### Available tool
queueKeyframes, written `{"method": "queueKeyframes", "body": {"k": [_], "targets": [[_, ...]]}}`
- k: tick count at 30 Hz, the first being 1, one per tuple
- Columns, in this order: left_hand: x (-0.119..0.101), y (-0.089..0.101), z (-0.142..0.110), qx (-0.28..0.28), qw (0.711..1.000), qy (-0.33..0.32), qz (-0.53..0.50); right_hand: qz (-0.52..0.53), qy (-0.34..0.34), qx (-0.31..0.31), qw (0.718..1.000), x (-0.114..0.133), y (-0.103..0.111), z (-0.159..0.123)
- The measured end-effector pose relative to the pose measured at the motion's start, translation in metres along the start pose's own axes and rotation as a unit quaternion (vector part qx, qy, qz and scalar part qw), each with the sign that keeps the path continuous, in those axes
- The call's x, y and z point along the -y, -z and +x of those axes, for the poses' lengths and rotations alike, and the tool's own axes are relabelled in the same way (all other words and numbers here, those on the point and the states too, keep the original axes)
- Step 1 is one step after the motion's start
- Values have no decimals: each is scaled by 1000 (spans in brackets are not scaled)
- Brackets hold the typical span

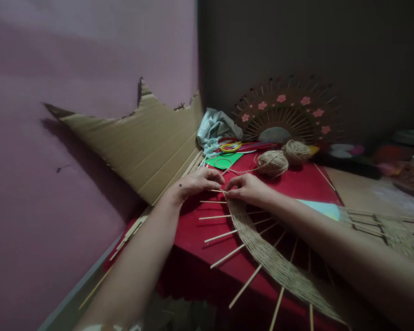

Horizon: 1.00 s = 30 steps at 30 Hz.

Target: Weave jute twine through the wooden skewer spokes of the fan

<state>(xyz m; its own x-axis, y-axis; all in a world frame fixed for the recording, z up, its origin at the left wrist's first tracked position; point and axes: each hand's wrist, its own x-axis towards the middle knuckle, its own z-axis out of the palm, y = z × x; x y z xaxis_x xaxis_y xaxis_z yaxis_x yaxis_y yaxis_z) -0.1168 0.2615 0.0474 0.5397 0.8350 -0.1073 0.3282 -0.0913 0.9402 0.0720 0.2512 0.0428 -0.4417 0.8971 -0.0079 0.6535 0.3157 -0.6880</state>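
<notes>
A curved band of woven twine (258, 250) runs across thin wooden sticks (221, 217), which fan out on both sides. My left hand (205, 180) is at the band's far end, its thumb and fingers pinched by the last stick where the twine comes in; the exact grip is small and partly hidden. Facing it, my right hand (248, 188) pinches the top end of the woven band, fingertips almost meeting the left ones. From a ball of twine (272, 162) a strand trails left toward my hands. Beside it sits a second twine ball (296, 151).
A red cloth (196, 230) covers the table. Torn cardboard (131, 142) leans on the pink wall at left. Behind are yellow-handled scissors (230, 147), green paper (224, 161), crumpled fabric (215, 128) and a flower-decorated fan (296, 110). Another woven piece (400, 234) lies right.
</notes>
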Motion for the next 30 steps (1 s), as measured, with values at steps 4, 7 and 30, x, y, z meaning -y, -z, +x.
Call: {"method": "queueKeyframes", "body": {"k": [4,7,30], "targets": [[-2,-1,1,-2,999,7,-42,33,0,14,999,8,-1,-4],[2,0,5,6,998,8,-63,49,-1,23,999,13,1,-8],[6,9,0,30,997,72,-30,69,13,-34,997,13,10,-8]]}}
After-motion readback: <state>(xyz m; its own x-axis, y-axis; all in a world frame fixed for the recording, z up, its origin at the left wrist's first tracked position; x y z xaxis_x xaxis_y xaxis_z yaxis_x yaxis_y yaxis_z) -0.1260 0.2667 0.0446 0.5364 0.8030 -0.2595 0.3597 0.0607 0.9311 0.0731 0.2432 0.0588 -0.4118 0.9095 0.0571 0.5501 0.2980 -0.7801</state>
